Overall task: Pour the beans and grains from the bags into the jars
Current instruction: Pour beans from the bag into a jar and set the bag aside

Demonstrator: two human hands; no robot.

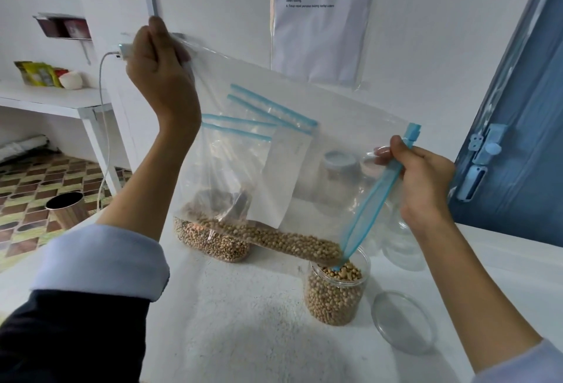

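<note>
A large clear zip bag (pixel 335 127) with a blue zipper strip hangs tilted over the white table. My left hand (pixel 158 69) grips its raised bottom corner high up. My right hand (pixel 423 181) pinches the blue zipper edge near the mouth. Tan beans (pixel 292 244) lie along the bag's lower edge and run into an open clear jar (pixel 335 294), which is mostly full. The jar's clear lid (pixel 405 321) lies flat to its right. Behind the big bag stand smaller zip bags (pixel 213 239) holding grains.
Other clear jars (pixel 402 248) stand at the back right, one capped with a pale lid (pixel 339 159). The white table's top (pixel 243 321) fills the foreground. A blue door (pixel 524 139) is at the right, a shelf and a metal bin (pixel 65 209) at the left.
</note>
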